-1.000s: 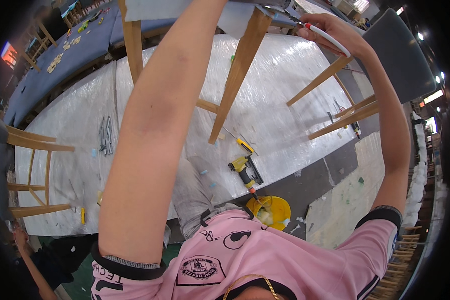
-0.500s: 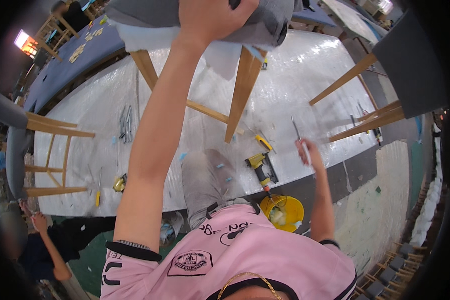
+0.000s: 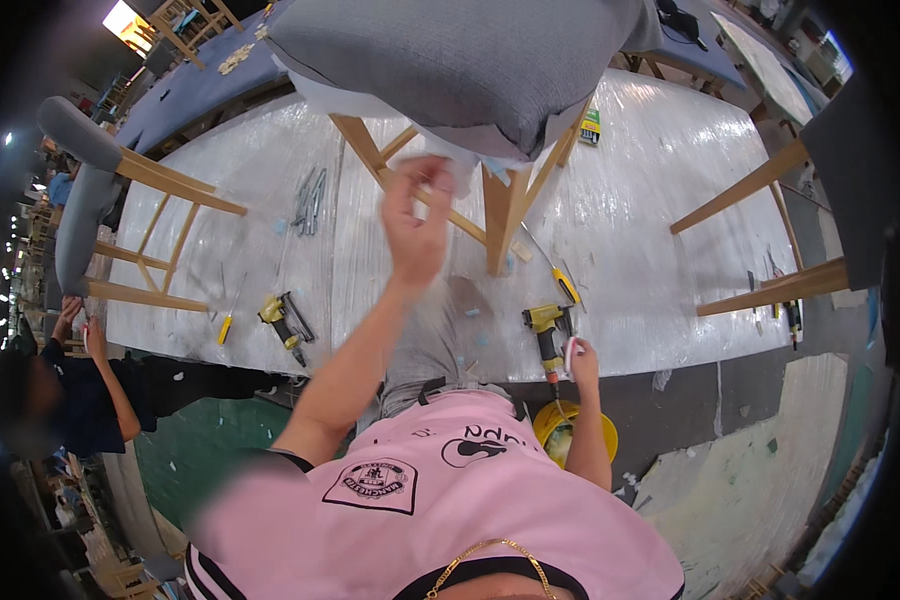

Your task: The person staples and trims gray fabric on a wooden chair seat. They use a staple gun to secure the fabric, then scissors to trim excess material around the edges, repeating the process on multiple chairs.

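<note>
The left hand (image 3: 417, 222) and the right hand (image 3: 584, 367) are working well apart. The left hand is looking blurry near the front of a grey cloth chair with brown wooden legs (image 3: 450, 62), so I cannot tell if it is holding anything. The right hand is gripping a tool with a white and red handle (image 3: 569, 356), beside a yellow and black air gun (image 3: 547, 336). The chair is standing on the plastic-covered counter (image 3: 640, 220).

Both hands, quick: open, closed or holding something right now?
Left hand: blurred near the grey chair; cannot be told.
Right hand: closed, holding a white-handled tool.
</note>
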Available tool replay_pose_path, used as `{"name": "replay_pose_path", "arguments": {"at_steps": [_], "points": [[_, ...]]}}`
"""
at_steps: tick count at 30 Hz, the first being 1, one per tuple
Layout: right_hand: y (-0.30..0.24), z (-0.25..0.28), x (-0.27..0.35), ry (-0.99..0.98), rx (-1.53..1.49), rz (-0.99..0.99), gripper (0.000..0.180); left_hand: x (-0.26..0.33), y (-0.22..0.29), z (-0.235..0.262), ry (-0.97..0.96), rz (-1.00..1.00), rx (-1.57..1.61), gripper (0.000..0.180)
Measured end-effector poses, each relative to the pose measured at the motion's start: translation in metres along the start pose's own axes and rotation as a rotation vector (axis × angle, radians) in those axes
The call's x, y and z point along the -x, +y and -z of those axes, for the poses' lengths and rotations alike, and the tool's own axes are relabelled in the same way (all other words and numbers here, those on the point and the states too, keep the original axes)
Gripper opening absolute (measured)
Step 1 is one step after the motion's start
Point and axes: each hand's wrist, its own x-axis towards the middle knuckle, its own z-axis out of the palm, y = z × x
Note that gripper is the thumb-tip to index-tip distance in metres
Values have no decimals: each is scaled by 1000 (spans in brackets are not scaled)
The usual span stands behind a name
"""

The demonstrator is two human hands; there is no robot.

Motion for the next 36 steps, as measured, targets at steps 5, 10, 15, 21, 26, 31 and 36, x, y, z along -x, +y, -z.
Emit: {"name": "replay_pose_path", "arguments": {"at_steps": [5, 10, 15, 21, 26, 31, 36], "points": [[21, 30, -13, 45, -143, -40, 55, 11, 30, -30, -165, 454, 378, 29], [-19, 38, 12, -58, -342, -53, 53, -6, 32, -27, -53, 576, 433, 27], [-14, 32, 42, -103, -398, -129, 50, -2, 22, -25, -64, 560, 503, 19], [9, 21, 39, -127, -388, -163, 53, 35, -18, 3, -65, 562, 233, 19], [70, 25, -13, 136, -68, -42, 66, 84, -49, 30, -908, 688, -835, 26], [73, 41, -54, 212, 49, 7, 74, 35, -35, 72, -302, 76, -402, 19], [59, 38, -70, 226, 205, 16, 65, -105, 47, 28, -87, -620, -450, 15]]}}
